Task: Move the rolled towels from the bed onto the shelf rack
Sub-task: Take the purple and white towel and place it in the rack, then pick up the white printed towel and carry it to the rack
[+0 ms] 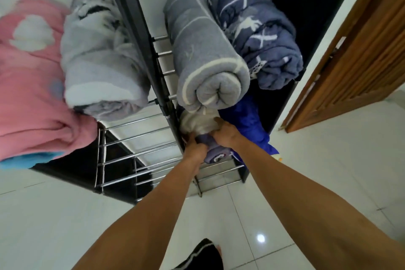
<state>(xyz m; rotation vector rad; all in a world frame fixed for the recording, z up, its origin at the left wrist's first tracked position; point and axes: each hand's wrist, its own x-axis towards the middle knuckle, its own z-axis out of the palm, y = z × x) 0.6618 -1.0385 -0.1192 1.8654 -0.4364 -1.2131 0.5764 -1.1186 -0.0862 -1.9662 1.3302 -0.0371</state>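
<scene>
I look down on a metal shelf rack (135, 136) with chrome bars and a black frame. On a lower tier, a rolled towel (213, 153), purple-grey with a white end, lies under both my hands. My left hand (195, 149) grips its near left side and my right hand (225, 135) presses on its top. Above it on the top tier lie a grey striped rolled towel (203, 57) and a dark blue patterned roll (260, 35). On the left section rest a light grey roll (100, 63) and a pink roll (30, 85). The bed is out of view.
A bright blue fabric item (247, 125) sits to the right of the held towel on the lower tier. A wooden door (355, 61) stands open at the right. White tiled floor (306, 182) surrounds the rack. My slippered foot (203, 254) shows at the bottom edge.
</scene>
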